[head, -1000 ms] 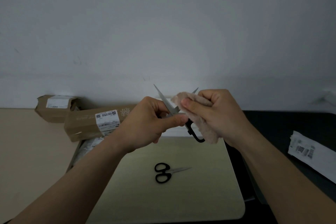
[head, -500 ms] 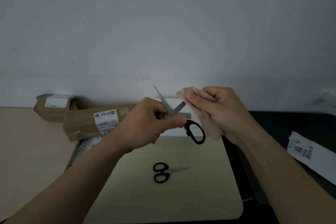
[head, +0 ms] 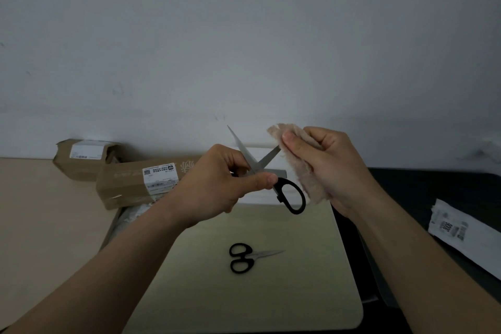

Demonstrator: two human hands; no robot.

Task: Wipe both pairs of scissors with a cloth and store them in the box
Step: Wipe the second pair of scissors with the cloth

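At frame centre, my left hand (head: 219, 179) grips open scissors (head: 260, 168); my right hand (head: 328, 165) pinches a tan cloth (head: 301, 168) at one blade tip.

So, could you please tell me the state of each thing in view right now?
Large scissors: blades open, held up in the left hand.
Cloth: bunched in the right hand, at one blade tip.
Small scissors: closed, lying flat on the pale board, untouched.
Long cardboard box: closed, lying on its side.
Small cardboard box: closed, against the wall.
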